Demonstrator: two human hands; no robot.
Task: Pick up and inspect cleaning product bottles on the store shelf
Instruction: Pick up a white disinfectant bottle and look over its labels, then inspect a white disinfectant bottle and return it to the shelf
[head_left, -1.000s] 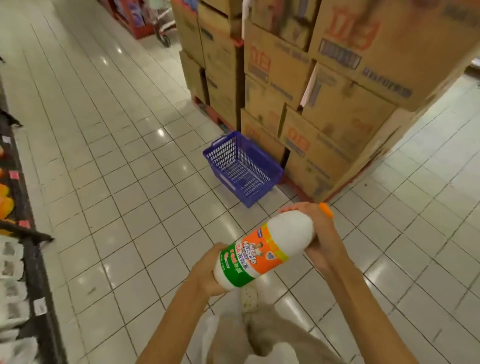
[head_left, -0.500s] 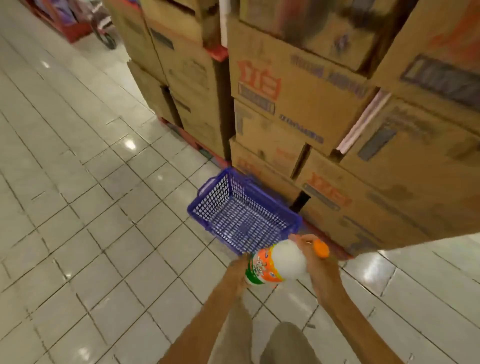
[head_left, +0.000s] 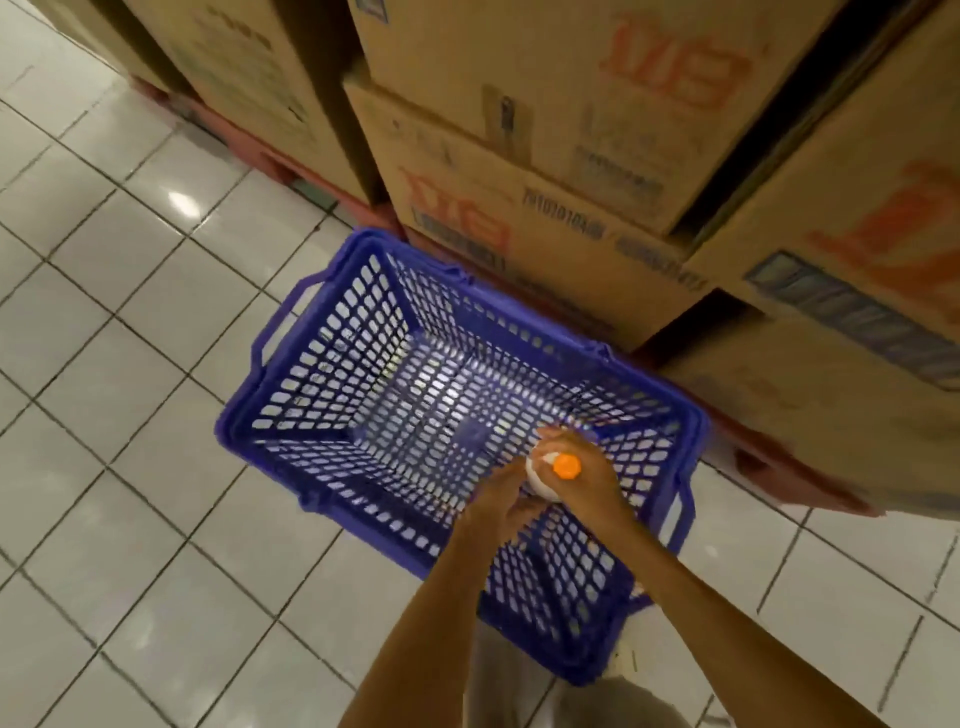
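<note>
Both hands have come down over the basket, where half a second ago they held the bottle above the floor just short of it. One bottle, white with one orange cap, now stands cap-up inside the basket toward its right edge; the label that showed before is hidden under the fingers. The right hand is curled round the bottle's shoulder just below the cap. The left hand is wrapped against the bottle's left side, fingers bent round it. Whether the bottle's base touches the basket bottom cannot be told.

One blue basket sits on the tiled floor, its far edge close against the cartons. Two handles show, one folded down at the left edge, one at the right. Nothing but the bottle and the two hands is inside it. About six brown cartons with red print can be counted, stacked in columns on a red pallet; more may run out of view.
</note>
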